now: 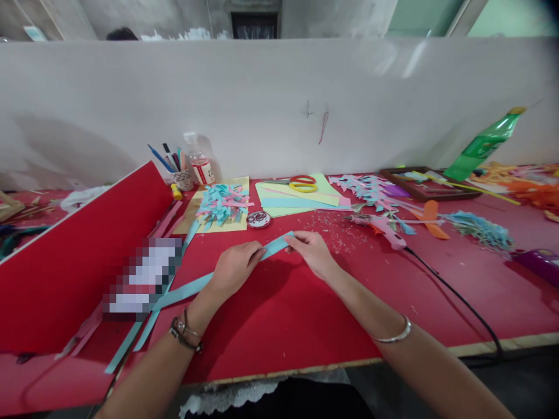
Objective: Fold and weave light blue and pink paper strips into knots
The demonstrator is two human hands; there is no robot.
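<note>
No legible text. Green plastic bottle with yellow cap: white label marking, too small to read. Clear plastic bottle with white cap: red-and-white label, unreadable. Flat round red-and-white disc: print illegible.

Soft light in here — glare streaks the partition, soft shadows cross the red tabletop — one patch pixelated.

- Single head cam, worn by the person, looks fwd & down over the red surface.
- Nr side: forearms come in from btm L & R; L grip & R grip sit nr ctr.
- Dark clothing at btm edge, seen from above.
- Far side: pale partition faces cam approx. square-on, wall beyond at top; wide view.
</note>
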